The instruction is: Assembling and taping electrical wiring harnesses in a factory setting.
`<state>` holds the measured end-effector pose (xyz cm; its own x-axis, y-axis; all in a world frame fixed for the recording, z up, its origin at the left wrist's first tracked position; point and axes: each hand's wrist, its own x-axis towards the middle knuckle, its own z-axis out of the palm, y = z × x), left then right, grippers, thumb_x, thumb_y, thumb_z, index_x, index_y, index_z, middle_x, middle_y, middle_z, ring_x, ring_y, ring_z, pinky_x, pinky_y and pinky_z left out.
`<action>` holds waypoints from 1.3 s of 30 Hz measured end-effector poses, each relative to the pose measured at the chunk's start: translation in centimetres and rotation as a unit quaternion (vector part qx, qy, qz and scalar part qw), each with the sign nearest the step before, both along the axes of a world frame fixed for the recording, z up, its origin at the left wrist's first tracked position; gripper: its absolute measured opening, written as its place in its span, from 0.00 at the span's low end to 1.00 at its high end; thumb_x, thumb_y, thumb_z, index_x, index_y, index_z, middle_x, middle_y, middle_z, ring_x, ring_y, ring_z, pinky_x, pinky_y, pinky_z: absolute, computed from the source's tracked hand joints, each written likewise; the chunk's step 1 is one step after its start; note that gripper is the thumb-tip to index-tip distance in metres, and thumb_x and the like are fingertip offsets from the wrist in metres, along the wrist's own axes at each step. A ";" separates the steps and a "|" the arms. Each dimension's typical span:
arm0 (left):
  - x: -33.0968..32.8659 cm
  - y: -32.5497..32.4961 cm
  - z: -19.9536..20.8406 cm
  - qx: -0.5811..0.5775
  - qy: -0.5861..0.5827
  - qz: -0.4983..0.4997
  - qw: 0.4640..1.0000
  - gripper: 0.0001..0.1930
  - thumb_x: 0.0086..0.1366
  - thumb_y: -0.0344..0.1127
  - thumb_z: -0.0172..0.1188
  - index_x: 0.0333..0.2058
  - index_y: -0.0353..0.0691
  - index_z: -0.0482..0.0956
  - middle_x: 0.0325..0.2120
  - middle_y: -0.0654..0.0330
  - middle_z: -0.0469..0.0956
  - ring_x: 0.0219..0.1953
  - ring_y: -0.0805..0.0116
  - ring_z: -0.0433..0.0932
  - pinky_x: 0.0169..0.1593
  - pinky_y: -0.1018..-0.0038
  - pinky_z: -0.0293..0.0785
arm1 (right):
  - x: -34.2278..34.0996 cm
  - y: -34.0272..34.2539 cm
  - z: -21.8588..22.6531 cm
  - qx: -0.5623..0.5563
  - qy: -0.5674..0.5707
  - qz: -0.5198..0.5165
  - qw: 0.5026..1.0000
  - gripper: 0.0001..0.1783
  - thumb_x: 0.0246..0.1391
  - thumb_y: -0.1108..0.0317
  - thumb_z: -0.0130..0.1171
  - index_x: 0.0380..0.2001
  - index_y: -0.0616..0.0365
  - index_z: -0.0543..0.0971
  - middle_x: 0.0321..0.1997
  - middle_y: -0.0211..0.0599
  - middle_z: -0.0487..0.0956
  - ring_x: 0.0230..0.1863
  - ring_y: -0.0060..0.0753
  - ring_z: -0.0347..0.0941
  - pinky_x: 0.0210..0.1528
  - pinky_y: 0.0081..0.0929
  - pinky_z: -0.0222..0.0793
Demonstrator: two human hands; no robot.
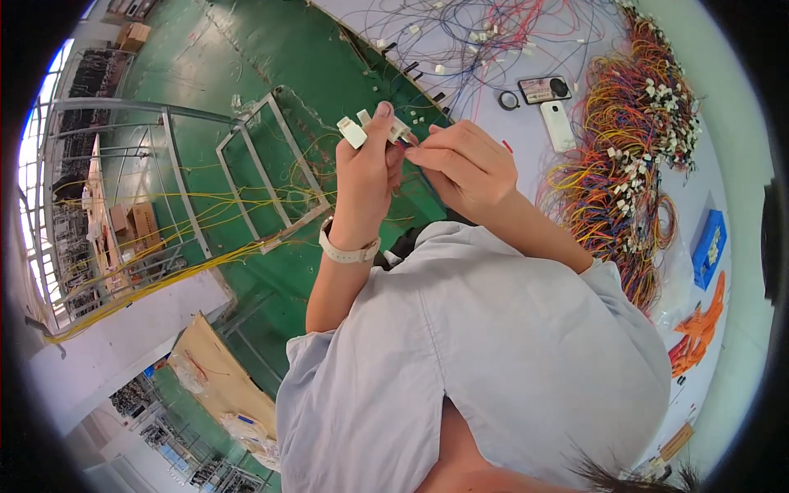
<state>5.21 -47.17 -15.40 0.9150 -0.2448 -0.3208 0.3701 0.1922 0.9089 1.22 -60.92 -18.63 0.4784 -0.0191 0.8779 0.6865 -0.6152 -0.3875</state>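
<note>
In front of my chest, my left hand [362, 181] is closed around white plastic connectors, its thumb raised. One white connector [352, 132] sticks out to the left of the thumb. Another white connector [400, 130] shows on the right, facing my other hand. My right hand [470, 168] pinches thin dark wires [403, 144] where they meet that connector, with fingertips close together. The fingers hide part of the wires, so I cannot tell how far in they sit. A pale watch [349, 253] is on my left wrist.
Right of my hands, a large bundle of coloured wires [612, 222] with white connectors covers the table. Loose wires [485, 41] spread at the far side, near a white phone [558, 126] and a black device [542, 89]. A blue tray [708, 251] lies far right; a metal frame [261, 164] stands left.
</note>
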 end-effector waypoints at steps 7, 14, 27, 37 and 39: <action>-0.6 0.2 -1.3 0.137 -0.201 -0.001 0.970 0.18 0.66 0.43 0.57 0.24 0.33 0.78 0.13 0.68 0.68 0.15 0.80 0.60 0.19 0.79 0.53 | -1.3 -0.1 0.9 0.022 0.095 -0.016 0.995 0.13 0.33 0.83 0.65 0.26 0.57 0.80 0.25 0.34 0.75 0.23 0.32 0.72 0.24 0.24 0.69; -2.4 -0.4 -0.6 0.286 -0.311 -0.063 0.904 0.13 0.64 0.38 0.59 0.27 0.32 0.77 0.13 0.60 0.68 0.17 0.74 0.63 0.23 0.77 0.62 | -2.2 -1.1 2.3 0.105 0.385 0.025 0.917 0.10 0.38 0.81 0.61 0.22 0.58 0.70 0.20 0.35 0.73 0.21 0.32 0.70 0.23 0.27 0.66; -2.3 0.7 -0.9 -0.042 -0.034 -0.010 0.998 0.16 0.68 0.45 0.54 0.28 0.37 0.75 0.13 0.73 0.60 0.14 0.86 0.52 0.17 0.84 0.44 | -2.2 -3.1 2.7 0.312 0.488 0.283 0.765 0.07 0.49 0.78 0.64 0.33 0.63 0.78 0.31 0.29 0.80 0.32 0.14 0.73 0.35 0.15 0.71; -3.8 -1.5 -1.7 -0.117 -0.066 0.061 0.989 0.22 0.69 0.47 0.51 0.33 0.30 0.78 0.15 0.73 0.63 0.15 0.85 0.55 0.18 0.83 0.48 | -3.0 1.6 0.5 0.428 0.282 0.134 0.848 0.03 0.51 0.77 0.61 0.31 0.65 0.79 0.31 0.33 0.80 0.31 0.16 0.75 0.32 0.17 0.74; -5.0 -2.3 -2.3 -0.129 -0.045 0.129 0.982 0.21 0.70 0.47 0.49 0.35 0.30 0.77 0.16 0.72 0.65 0.16 0.85 0.56 0.18 0.83 0.49 | -3.3 1.9 1.3 0.419 0.274 0.146 0.853 0.03 0.50 0.79 0.61 0.31 0.64 0.79 0.29 0.33 0.79 0.31 0.17 0.75 0.28 0.17 0.73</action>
<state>0.20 -49.45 -17.70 0.9789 -0.0630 -0.1944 0.1997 0.4977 0.8440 -2.07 -58.99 -17.32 0.9041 -0.3411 0.2572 0.3377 0.2018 -0.9194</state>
